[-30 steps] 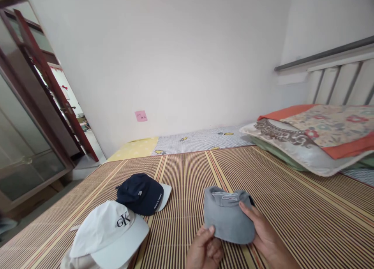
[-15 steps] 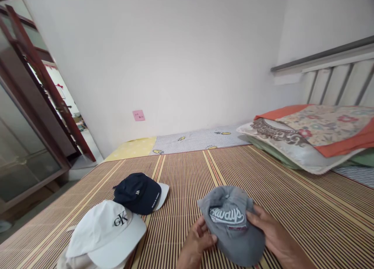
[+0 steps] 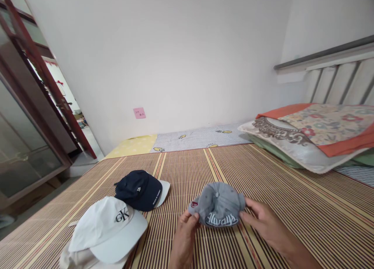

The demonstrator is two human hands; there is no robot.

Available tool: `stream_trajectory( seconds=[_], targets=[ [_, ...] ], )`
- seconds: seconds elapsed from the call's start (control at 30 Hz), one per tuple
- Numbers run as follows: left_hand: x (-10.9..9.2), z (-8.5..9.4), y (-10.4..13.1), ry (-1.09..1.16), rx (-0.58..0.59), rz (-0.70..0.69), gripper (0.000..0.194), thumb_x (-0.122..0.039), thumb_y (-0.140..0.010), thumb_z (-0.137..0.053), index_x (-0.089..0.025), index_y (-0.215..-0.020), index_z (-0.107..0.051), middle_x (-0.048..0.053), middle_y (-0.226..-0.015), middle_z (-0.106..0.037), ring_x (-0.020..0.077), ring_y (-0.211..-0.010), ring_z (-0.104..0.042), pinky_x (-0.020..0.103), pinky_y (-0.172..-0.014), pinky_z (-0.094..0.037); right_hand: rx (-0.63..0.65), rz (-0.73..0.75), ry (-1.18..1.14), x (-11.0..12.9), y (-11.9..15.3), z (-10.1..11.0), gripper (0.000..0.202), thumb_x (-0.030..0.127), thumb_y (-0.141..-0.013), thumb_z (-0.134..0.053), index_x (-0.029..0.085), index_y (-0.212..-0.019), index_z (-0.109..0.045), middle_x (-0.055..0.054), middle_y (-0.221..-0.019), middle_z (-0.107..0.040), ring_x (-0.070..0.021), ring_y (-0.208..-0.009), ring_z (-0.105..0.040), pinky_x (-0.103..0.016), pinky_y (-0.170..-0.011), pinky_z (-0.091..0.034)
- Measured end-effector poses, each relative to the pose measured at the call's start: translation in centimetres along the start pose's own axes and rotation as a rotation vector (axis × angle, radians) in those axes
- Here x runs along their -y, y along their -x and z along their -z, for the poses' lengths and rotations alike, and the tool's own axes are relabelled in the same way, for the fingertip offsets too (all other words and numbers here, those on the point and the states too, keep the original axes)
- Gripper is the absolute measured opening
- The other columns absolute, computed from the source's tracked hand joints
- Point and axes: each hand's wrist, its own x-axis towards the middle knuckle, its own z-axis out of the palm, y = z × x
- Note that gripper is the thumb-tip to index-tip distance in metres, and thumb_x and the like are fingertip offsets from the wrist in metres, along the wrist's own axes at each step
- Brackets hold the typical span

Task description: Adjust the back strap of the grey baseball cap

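Note:
Between my two hands is a grey baseball cap with white raised lettering across its front; its crown faces up and its brim is out of sight. My left hand pinches the cap's left edge, near a small dark red mark. On the opposite edge, my right hand grips the fabric between thumb and fingers. To the left lie a white cap with black "CK" letters and a navy cap with a white brim edge. Part of a beige cap shows under the white one.
A striped bamboo mat covers the bed. Folded bedding with an orange-edged floral cover is stacked at the right, near a white radiator. A pink note is on the wall. At far left stands a dark red door frame.
The grey cap has tipped, so its brim no longer shows and its crown top faces me more. Both hands have shifted along its edges. The other caps stay where they were.

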Motion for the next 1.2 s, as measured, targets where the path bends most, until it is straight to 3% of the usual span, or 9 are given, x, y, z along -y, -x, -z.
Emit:
stream_trajectory(
  seconds=[0.13,0.27,0.37,0.53,0.63,0.87,0.97,1.07,1.2],
  targets=[
    [-1.0,-0.1,0.1,-0.145,-0.005,-0.147,0.025,-0.033,-0.082,-0.074,-0.021,-0.103,-0.081,0.009,-0.111,-0.080,0.0279,-0.110,-0.068,0.040,-0.105,-0.045,-0.088,0.116,0.156,-0.4,-0.3,-0.7,0.037,0.026,-0.086,-0.056,0.022,-0.113,-0.080,-0.013,-0.124,-0.076,-0.0334,-0.132,-0.060,-0.048,-0.116,-0.044],
    [-0.6,0.6,-0.6,-0.310,-0.025,-0.102,0.032,-0.017,-0.071,-0.062,-0.020,-0.097,-0.081,0.008,-0.108,-0.081,0.0291,-0.109,-0.070,0.042,-0.105,-0.046,-0.001,0.123,0.297,-3.3,-0.8,-1.3,0.040,0.015,-0.078,-0.050,0.022,-0.103,-0.081,-0.013,-0.129,-0.073,-0.0325,-0.141,-0.052,-0.051,-0.120,-0.038],
    [0.1,1.2,-1.2,-0.361,-0.007,-0.064,0.038,-0.018,-0.066,-0.058,-0.020,-0.096,-0.080,0.009,-0.107,-0.081,0.0295,-0.107,-0.071,0.041,-0.101,-0.049,0.095,0.053,0.388,-4.8,-0.8,-1.5,0.043,0.011,-0.071,-0.049,0.023,-0.098,-0.080,-0.013,-0.132,-0.071,-0.0328,-0.142,-0.050,-0.053,-0.120,-0.037],
    [1.2,1.6,-1.5,-0.454,-0.061,-0.097,0.029,-0.031,-0.073,-0.066,-0.018,-0.096,-0.077,0.012,-0.100,-0.080,0.0311,-0.100,-0.072,0.041,-0.092,-0.053,0.072,0.028,0.440,-5.9,-0.3,-0.6,0.015,0.025,-0.082,-0.060,0.023,-0.087,-0.074,-0.012,-0.117,-0.074,-0.0324,-0.121,-0.064,-0.046,-0.108,-0.048],
    [1.8,1.7,-1.4,-0.493,-0.068,-0.096,0.029,-0.030,-0.076,-0.069,-0.017,-0.100,-0.074,0.013,-0.102,-0.079,0.0309,-0.100,-0.072,0.041,-0.092,-0.054,-0.019,-0.021,0.477,-6.9,-0.4,0.2,0.013,0.035,-0.083,-0.064,0.023,-0.085,-0.071,-0.011,-0.105,-0.075,-0.0321,-0.108,-0.069,-0.045,-0.098,-0.052],
    [1.9,1.6,-1.3,-0.474,-0.093,-0.129,0.032,-0.041,-0.083,-0.068,-0.019,-0.105,-0.072,0.014,-0.112,-0.077,0.0313,-0.111,-0.071,0.044,-0.102,-0.052,-0.109,-0.056,0.440,-6.4,-0.9,-0.2,0.033,0.037,-0.083,-0.060,0.018,-0.106,-0.074,-0.019,-0.134,-0.070,-0.0347,-0.132,-0.061,-0.049,-0.114,-0.044],
    [1.8,1.1,-1.1,-0.435,-0.101,-0.112,0.038,-0.045,-0.080,-0.073,-0.019,-0.108,-0.072,0.015,-0.119,-0.076,0.0319,-0.119,-0.067,0.044,-0.106,-0.049,-0.100,-0.056,0.376,-5.0,-0.9,-1.5,0.029,0.033,-0.081,-0.064,0.020,-0.105,-0.071,-0.016,-0.126,-0.073,-0.0329,-0.124,-0.066,-0.046,-0.106,-0.050],
    [2.2,0.6,-0.9,-0.418,-0.045,-0.077,0.042,-0.038,-0.075,-0.080,-0.019,-0.112,-0.072,0.014,-0.114,-0.077,0.0302,-0.109,-0.069,0.040,-0.097,-0.052,-0.014,-0.097,0.298,-5.0,-0.8,-2.8,0.032,0.026,-0.077,-0.066,0.019,-0.108,-0.069,-0.012,-0.114,-0.075,-0.0307,-0.113,-0.070,-0.043,-0.099,-0.053],
    [3.2,0.4,-1.0,-0.552,-0.006,-0.020,0.022,-0.018,-0.065,-0.075,-0.016,-0.087,-0.072,0.006,-0.082,-0.074,0.0218,-0.078,-0.065,0.030,-0.073,-0.049,0.056,-0.158,0.371,-6.4,-0.6,-3.5,0.021,0.020,-0.072,-0.067,0.021,-0.093,-0.072,-0.008,-0.100,-0.075,-0.0301,-0.101,-0.070,-0.040,-0.090,-0.054]
  ],
)
